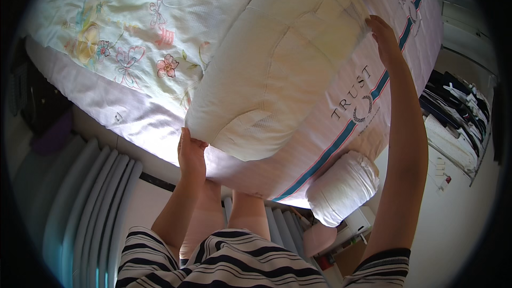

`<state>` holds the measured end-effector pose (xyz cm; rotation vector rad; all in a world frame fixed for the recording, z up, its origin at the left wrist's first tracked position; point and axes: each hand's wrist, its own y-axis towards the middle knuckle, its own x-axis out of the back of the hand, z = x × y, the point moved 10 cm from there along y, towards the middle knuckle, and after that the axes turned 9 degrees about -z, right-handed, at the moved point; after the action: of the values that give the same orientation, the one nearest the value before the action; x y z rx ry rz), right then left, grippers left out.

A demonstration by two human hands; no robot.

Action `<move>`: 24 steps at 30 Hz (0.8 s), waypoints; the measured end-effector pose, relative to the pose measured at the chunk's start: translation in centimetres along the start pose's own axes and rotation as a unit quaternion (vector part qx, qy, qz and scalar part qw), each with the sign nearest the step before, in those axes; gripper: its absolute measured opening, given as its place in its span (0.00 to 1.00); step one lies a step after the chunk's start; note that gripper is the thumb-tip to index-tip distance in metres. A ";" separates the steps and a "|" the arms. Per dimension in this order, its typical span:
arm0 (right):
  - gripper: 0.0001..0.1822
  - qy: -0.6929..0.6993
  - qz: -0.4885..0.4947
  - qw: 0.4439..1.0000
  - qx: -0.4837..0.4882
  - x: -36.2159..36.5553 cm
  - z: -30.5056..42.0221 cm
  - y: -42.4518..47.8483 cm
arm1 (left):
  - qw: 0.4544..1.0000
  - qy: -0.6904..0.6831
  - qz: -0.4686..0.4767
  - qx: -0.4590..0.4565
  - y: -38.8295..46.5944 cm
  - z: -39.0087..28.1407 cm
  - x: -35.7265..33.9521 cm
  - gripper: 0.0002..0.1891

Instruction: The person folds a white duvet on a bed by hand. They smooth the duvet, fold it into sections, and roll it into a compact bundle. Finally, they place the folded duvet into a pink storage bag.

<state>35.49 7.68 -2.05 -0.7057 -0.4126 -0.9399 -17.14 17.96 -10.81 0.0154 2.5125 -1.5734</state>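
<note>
A large off-white pillow (276,72) with stitched seams lies over the bed, slanting from upper right to lower left. My left hand (192,152) pinches its lower left corner at the near end. Further up on the other side, my right hand (380,38) grips the pillow's right edge by the fingertips. Under and left of the pillow spreads a pale quilt (132,40) with embroidered flowers and butterflies. The mattress (320,140) beneath is pinkish white, with a teal stripe and printed lettering along its right side.
A rolled white bundle of cloth (343,188) rests at the mattress's near right corner. Grey ribbed panels (96,208) stand at lower left. Dark and white clothes (460,108) hang or lie on a rack at right. A small pink stool or seat (320,239) is below the bundle.
</note>
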 end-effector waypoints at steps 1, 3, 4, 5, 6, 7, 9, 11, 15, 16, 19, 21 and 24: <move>0.18 -0.002 0.025 1.000 -0.005 -0.2 -0.8 -0.4 | 1.000 0.016 0.008 0.000 -0.9 0.8 -0.2 0.09; 0.16 -0.059 0.038 0.997 -0.015 0.0 -2.5 -0.7 | 0.996 0.081 0.046 -0.002 -2.4 2.8 -0.5 0.07; 0.15 -0.082 0.034 0.996 -0.014 0.1 -3.3 -0.6 | 0.989 0.130 0.077 -0.002 -3.1 4.4 -0.4 0.07; 0.15 -0.106 0.031 0.994 -0.013 0.0 -4.1 -0.4 | 0.978 0.178 0.108 -0.002 -3.9 6.0 -0.3 0.07; 0.15 -0.118 0.017 0.993 0.020 -0.1 -4.3 -0.4 | 0.971 0.198 0.135 -0.020 -5.2 6.7 -1.4 0.11; 0.16 -0.128 0.005 0.990 0.054 -0.5 -4.2 -0.4 | 0.962 0.216 0.161 -0.039 -6.6 7.2 -2.4 0.17; 0.16 -0.160 -0.012 0.982 0.094 -0.4 -4.8 0.1 | 0.965 0.217 0.147 -0.030 -7.6 9.1 -2.6 0.29; 0.17 -0.206 -0.022 0.973 0.105 1.0 -6.1 1.4 | 0.979 0.188 0.077 0.001 -8.5 9.8 -2.9 0.33; 0.14 -0.011 0.000 1.000 -0.009 0.2 -3.0 -1.0 | 0.973 0.185 0.049 -0.131 -9.0 7.6 -3.7 0.37; 0.14 0.057 0.020 0.997 -0.052 -0.1 -3.0 -1.3 | 0.959 0.222 0.063 -0.166 -9.3 7.2 -3.8 0.37; 0.13 0.159 0.076 0.978 -0.109 -0.9 -2.2 -2.0 | 0.943 0.265 0.077 -0.188 -9.3 7.3 -3.0 0.37; 0.14 0.153 0.098 0.976 -0.117 -1.4 -1.6 -2.4 | 0.973 0.202 0.049 -0.096 -8.6 9.1 -1.8 0.35; 0.17 0.091 0.114 0.982 -0.120 -1.8 -0.9 -2.7 | 0.912 0.364 0.184 -0.056 -8.4 14.0 -2.7 0.25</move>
<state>32.25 6.98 -2.79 -0.8591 -0.0541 -0.8341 -13.32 1.94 -8.88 1.1902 2.8470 -1.4287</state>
